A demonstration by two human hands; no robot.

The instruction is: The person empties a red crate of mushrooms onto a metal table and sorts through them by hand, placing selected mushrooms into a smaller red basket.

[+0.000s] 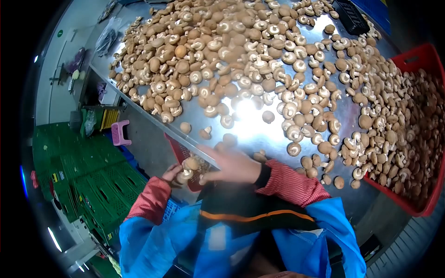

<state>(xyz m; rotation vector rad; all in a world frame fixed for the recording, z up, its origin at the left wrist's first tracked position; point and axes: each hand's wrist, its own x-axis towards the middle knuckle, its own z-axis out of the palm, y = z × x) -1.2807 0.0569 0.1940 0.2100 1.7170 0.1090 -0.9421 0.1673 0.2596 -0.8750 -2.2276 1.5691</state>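
Brown-capped shiitake mushrooms [204,60] lie heaped over the metal table [185,132]. My left hand [172,174] is beyond the table's near edge, its fingers curled about shiitake mushrooms [185,175] with pale gills and stems showing. Over the edge of the table reaches my right hand [236,167], blurred by motion, with thumb and fingers apart and no mushroom visible in its grasp. A few loose mushrooms [205,133] lie just past its fingers. Below both hands, partly hidden, is a red crate [175,147] with mushrooms inside.
At the right, a large red crate [429,55] full of mushrooms adjoins the table. A black tray [351,17] sits at the far end. Green plastic crates [88,185] and a pink stool [120,133] stand on the left. A clear plastic bag [107,37] lies at the table's far left corner.
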